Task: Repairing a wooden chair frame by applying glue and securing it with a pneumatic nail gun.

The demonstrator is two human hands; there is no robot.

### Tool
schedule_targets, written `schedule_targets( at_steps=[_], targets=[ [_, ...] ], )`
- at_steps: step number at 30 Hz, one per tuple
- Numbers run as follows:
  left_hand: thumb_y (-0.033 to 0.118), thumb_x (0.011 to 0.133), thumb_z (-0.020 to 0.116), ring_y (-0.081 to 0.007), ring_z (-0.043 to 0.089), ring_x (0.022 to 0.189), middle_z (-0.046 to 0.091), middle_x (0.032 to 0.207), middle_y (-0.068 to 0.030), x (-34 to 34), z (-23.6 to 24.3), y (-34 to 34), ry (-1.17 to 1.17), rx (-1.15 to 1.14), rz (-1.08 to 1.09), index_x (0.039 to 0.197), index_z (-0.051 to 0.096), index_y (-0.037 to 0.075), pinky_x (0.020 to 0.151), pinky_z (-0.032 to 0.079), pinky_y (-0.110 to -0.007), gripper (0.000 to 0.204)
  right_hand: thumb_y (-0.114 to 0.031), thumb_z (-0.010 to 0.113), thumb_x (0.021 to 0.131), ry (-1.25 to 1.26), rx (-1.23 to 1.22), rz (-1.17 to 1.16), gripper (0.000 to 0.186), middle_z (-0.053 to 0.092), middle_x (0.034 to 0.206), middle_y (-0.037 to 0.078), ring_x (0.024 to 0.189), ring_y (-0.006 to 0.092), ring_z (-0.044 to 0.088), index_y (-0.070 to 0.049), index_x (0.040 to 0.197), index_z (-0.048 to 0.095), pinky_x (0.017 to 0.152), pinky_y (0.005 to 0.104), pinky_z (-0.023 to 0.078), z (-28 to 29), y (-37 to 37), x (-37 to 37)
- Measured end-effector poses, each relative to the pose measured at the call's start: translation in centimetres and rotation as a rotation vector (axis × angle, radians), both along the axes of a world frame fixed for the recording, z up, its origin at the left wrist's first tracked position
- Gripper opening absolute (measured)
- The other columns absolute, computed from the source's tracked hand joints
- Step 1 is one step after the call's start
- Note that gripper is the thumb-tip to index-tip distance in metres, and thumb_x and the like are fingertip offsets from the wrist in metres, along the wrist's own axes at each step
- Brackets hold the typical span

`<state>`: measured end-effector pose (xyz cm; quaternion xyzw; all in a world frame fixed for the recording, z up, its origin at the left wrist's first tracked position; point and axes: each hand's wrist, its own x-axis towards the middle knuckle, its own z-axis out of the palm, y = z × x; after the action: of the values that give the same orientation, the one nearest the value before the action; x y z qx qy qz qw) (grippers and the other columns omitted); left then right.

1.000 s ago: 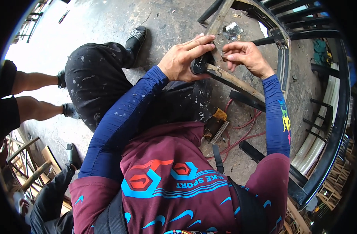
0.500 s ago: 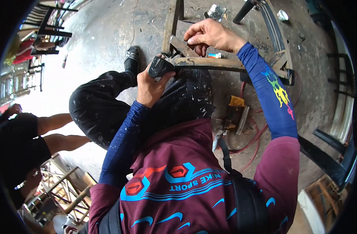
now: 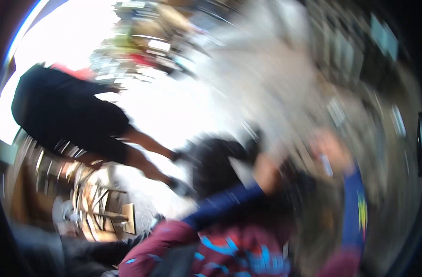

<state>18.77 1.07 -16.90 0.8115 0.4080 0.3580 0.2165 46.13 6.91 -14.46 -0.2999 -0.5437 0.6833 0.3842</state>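
Strong motion blur covers the whole picture. My left hand (image 3: 268, 173), at the end of a blue sleeve, is near the middle, over the dark area beside my bent leg (image 3: 213, 161). Its fingers are smeared, and what it touches cannot be made out. To its right my right hand (image 3: 332, 148) is raised apart from it, with its fingers smeared too. A small pale streak (image 3: 327, 166) shows beside that hand; its kind is unclear. The wooden frame is too blurred to pick out.
A person in black shorts (image 3: 98, 113) stands close on my left, feet near my knee. Behind that person's legs are stacked wooden chair-like frames (image 3: 98, 203). Blurred clutter (image 3: 151, 41) lies farther off, beyond a brightly lit stretch of floor (image 3: 174, 111).
The view has swung left, bringing the standing person farther in. Both hands now appear lower and farther right. The wooden frame and black block near my left hand are no longer discernible.
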Motion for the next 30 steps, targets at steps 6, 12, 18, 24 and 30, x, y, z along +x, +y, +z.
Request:
schedule_targets(
  at_steps=[6,12,18,24,30],
  targets=[
    [0.019,0.087,0.074,-0.0320,0.067,0.104,0.066,0.124,-0.0149,0.4,1.3,0.3,-0.127,-0.165,-0.021,0.157,0.022,0.014,0.090,0.052,-0.042,0.087,-0.008,0.060,0.095,-0.574,0.243,-0.010,0.017,0.070,0.083,0.007,0.065,0.0122,0.062,0.003,0.103,0.070,0.056,0.0287,0.050,3.0,0.8,-0.2],
    [0.013,0.086,0.071,-0.0302,0.068,0.105,0.066,0.125,-0.0130,0.5,2.4,-1.2,0.077,0.244,-0.008,0.150,0.033,0.003,0.089,0.054,-0.041,0.074,-0.006,0.059,0.094,-0.581,0.245,-0.023,0.019,0.071,0.084,0.007,0.064,0.0124,0.063,0.003,0.105,0.070,0.058,0.0258,0.050,1.7,1.0,-0.3],
    [0.039,0.083,0.067,-0.0296,0.048,0.135,0.051,0.145,-0.0143,0.7,3.1,-0.8,-0.551,-0.716,0.008,0.144,0.047,0.008,0.122,0.023,-0.054,0.071,-0.009,0.062,0.092,-0.630,0.648,-0.107,0.020,0.071,0.093,0.010,0.074,0.0139,0.065,0.003,0.106,0.070,0.064,0.0281,0.052,0.6,1.8,-0.9],
    [0.015,0.088,0.068,-0.0432,0.053,0.125,0.047,0.143,-0.0271,-0.1,1.5,0.4,-0.124,-0.314,-0.113,0.157,0.012,0.002,0.102,0.045,-0.041,0.089,-0.003,0.066,0.083,-0.765,0.096,-0.081,0.018,0.070,0.076,0.007,0.069,0.0125,0.067,0.002,0.100,0.069,0.062,0.0286,0.054,2.5,1.3,-0.2],
    [0.009,0.082,0.076,-0.0439,0.059,0.117,0.058,0.127,-0.0283,-0.1,-0.9,1.6,-0.165,-0.313,-0.104,0.156,0.014,0.001,0.095,0.050,-0.041,0.096,-0.007,0.061,0.092,-0.408,-0.080,0.005,0.014,0.067,0.076,0.004,0.058,0.0085,0.061,0.001,0.100,0.068,0.048,0.0262,0.047,1.3,1.9,0.4]
  ],
)
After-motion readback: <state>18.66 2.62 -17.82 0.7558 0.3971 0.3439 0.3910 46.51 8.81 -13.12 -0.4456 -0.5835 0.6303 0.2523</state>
